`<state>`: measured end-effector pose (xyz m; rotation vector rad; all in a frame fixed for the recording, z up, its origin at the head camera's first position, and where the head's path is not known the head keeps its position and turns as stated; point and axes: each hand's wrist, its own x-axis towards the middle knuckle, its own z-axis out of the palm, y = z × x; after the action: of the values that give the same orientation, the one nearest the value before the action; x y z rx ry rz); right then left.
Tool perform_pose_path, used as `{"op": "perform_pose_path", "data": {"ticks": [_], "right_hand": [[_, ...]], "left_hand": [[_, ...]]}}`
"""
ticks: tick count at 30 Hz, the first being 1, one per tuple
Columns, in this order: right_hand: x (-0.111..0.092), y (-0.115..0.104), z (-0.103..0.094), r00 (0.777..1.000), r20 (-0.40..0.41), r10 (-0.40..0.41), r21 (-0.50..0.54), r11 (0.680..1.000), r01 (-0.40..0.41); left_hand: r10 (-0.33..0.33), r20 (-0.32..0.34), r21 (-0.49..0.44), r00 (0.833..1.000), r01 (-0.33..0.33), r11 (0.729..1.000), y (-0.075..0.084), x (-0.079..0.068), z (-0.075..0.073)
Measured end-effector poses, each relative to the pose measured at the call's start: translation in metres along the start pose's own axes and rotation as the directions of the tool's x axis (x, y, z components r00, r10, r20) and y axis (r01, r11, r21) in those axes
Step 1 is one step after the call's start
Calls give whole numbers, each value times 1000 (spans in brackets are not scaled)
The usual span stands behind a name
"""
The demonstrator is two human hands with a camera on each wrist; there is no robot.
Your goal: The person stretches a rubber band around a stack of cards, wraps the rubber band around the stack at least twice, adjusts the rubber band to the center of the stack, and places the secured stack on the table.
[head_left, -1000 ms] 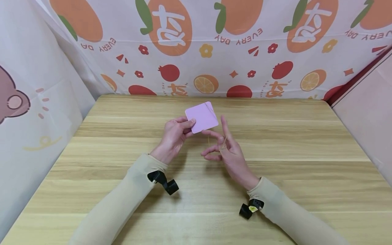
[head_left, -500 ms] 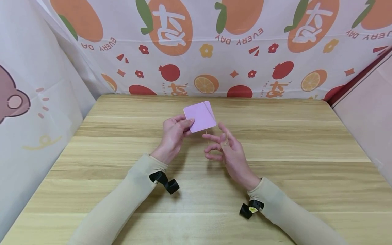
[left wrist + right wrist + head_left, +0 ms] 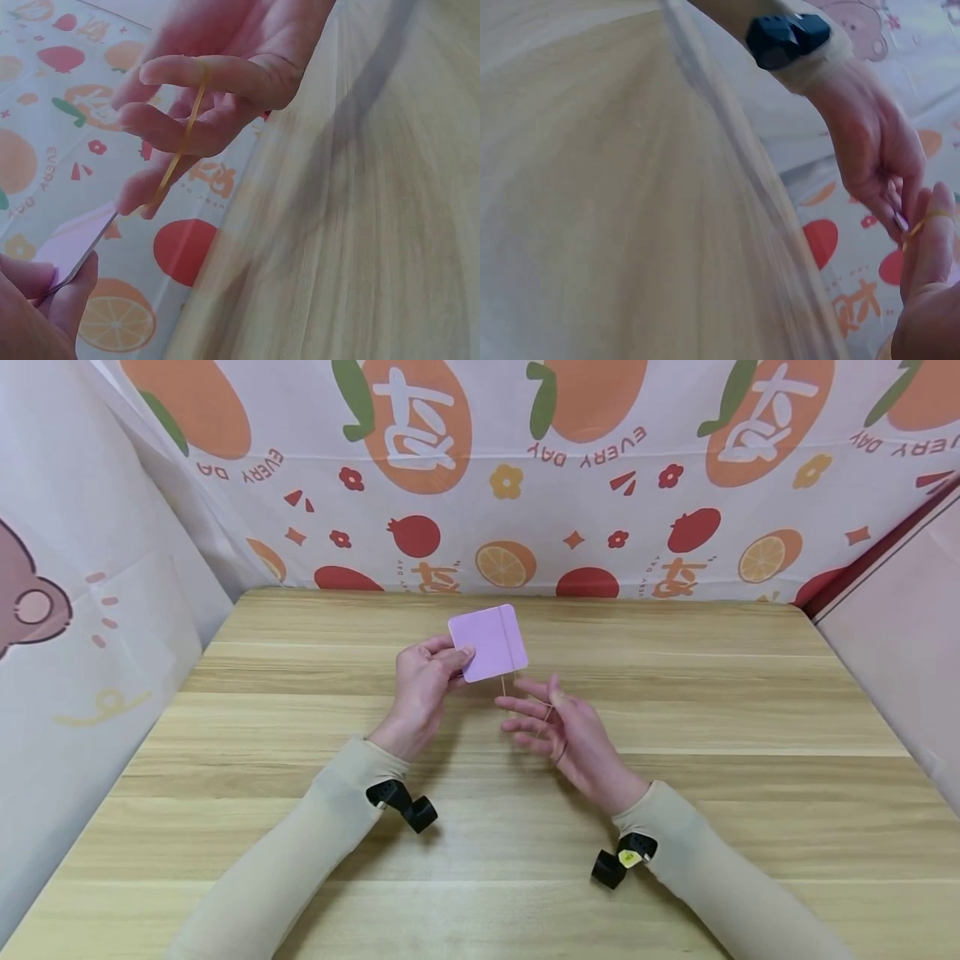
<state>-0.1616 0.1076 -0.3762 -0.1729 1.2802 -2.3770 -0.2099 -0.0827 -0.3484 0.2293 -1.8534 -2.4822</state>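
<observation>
In the head view my left hand (image 3: 423, 689) pinches a thin pink-purple square card (image 3: 487, 643) between thumb and fingers, held up over the table. A thin yellow rubber band (image 3: 508, 639) crosses the card's face near its right edge, and strands run from the lower edge toward my right hand (image 3: 566, 731). The right fingers are spread and lightly bent, with the rubber band (image 3: 184, 142) stretched across them in the left wrist view. One fingertip there is right at the edge of the card (image 3: 79, 240). In the right wrist view, the card is mostly hidden behind fingers.
The wooden table (image 3: 480, 852) spreads under both hands. A fruit-print cloth (image 3: 450, 527) hangs along its back edge, with a white cloth (image 3: 150, 635) at the left and a pale panel (image 3: 907, 635) at the right. Each wrist carries a small black camera (image 3: 405, 806).
The right hand's raised finger has come down and the hand has turned. The band's line across the card has gone from slanting over the corner to running nearly parallel with the right edge.
</observation>
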Motion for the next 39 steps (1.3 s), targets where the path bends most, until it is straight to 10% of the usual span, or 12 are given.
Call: {"op": "perform_pose_path", "data": {"ticks": [24,39], "right_hand": [[11,-6,-23,993,-45,108,-129,985,-113],[12,-4,-23,986,51,159,65,985,-162]], "left_hand": [[7,120,106,993,-20,994,-2,1,0],[-15,169,106,985,-4,994,-5,1,3]]}}
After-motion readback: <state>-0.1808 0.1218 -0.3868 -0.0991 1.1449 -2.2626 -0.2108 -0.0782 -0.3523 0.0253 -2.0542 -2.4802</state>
